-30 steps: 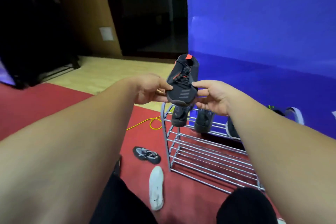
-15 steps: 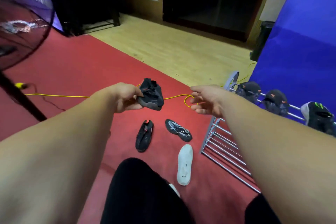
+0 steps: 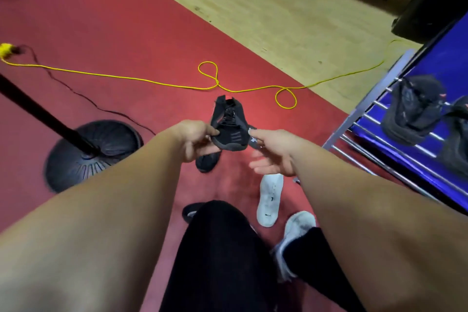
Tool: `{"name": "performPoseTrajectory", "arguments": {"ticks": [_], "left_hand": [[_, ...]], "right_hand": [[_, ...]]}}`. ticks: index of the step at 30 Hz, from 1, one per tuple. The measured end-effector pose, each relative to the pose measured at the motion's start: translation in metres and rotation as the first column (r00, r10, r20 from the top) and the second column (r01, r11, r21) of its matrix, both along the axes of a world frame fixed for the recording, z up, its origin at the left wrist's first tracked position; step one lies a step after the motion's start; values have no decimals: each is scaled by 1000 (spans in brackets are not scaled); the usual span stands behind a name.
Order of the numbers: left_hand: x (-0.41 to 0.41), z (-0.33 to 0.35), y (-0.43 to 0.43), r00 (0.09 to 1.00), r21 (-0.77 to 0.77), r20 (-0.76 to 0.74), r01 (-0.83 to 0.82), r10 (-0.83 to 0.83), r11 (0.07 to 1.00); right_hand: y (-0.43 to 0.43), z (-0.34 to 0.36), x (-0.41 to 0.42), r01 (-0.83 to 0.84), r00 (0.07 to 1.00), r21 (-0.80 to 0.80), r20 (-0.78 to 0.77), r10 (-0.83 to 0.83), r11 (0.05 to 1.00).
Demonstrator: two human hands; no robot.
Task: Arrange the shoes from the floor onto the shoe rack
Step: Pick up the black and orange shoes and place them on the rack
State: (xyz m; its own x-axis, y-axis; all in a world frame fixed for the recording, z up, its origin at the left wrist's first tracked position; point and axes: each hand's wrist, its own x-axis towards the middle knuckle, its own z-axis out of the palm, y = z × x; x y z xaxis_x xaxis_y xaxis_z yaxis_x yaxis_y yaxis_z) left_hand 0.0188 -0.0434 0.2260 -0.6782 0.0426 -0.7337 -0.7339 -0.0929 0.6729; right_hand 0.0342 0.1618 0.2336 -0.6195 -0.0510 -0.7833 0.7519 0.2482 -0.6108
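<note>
A black sneaker with red accents (image 3: 231,126) hangs in the air above the red carpet, pinched at its toe by my left hand (image 3: 196,140). My right hand (image 3: 272,152) is beside its toe, fingers spread, index finger close to the shoe; touching or not, I cannot tell. Below it on the carpet lie another black shoe (image 3: 207,161), a grey shoe (image 3: 252,138) mostly hidden by my right hand, and a white shoe sole-up (image 3: 269,200). The metal shoe rack (image 3: 364,106) stands at the right with two dark shoes (image 3: 414,111) on its top shelf.
A fan's round black base (image 3: 109,144) and pole stand on the carpet at the left. A yellow cable (image 3: 210,83) loops across the floor beyond the shoes. My knees and a white-shoed foot (image 3: 295,233) fill the bottom. A blue backdrop (image 3: 448,63) lies behind the rack.
The view swung from the rack down to the floor. My right hand let go of the black sneaker, which my left hand carried left and now holds over the shoes on the carpet.
</note>
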Motion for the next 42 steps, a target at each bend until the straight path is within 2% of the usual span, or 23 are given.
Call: {"name": "performPoseTrajectory", "arguments": {"ticks": [4, 8, 12, 14, 17, 21, 24, 27, 32, 36, 39, 42], "left_hand": [[-16, -43, 22, 995, 94, 88, 30, -38, 995], [-31, -106, 29, 981, 11, 173, 82, -83, 997], [-44, -176, 22, 970, -201, 231, -29, 76, 979], [-54, -201, 20, 957, -252, 268, -41, 111, 967], [-75, -228, 18, 945, -239, 295, -71, 142, 969], [-100, -262, 19, 924, -172, 290, -205, 248, 964], [-102, -289, 15, 863, -165, 299, -372, 406, 913], [-103, -320, 6, 725, -161, 313, -597, 614, 786], [-101, -345, 8, 601, -88, 305, -755, 739, 650], [-105, -354, 10, 621, -39, 296, -751, 726, 659], [-108, -369, -1, 641, -142, 319, -696, 698, 704], [-106, -373, -7, 644, -159, 311, -690, 699, 706]], "right_hand": [[0, -42, -19, 62, 993, -159, 110, -44, 985], [15, -98, -52, 214, 973, -153, 117, -198, 965], [36, -167, -62, 242, 968, -181, 119, -223, 953], [40, -199, -65, 268, 962, -214, 108, -250, 939], [38, -240, -75, 335, 942, -259, 110, -317, 906], [33, -288, -87, 375, 927, -306, 116, -357, 875], [36, -321, -88, 377, 926, -326, 105, -363, 867], [43, -349, -84, 372, 928, -342, 117, -353, 863], [57, -382, -70, 425, 905, -380, 183, -384, 821], [65, -394, -60, 420, 907, -416, 181, -379, 807], [70, -399, -57, 392, 920, -449, 171, -353, 803], [73, -403, -55, 352, 936, -471, 160, -314, 809]]}}
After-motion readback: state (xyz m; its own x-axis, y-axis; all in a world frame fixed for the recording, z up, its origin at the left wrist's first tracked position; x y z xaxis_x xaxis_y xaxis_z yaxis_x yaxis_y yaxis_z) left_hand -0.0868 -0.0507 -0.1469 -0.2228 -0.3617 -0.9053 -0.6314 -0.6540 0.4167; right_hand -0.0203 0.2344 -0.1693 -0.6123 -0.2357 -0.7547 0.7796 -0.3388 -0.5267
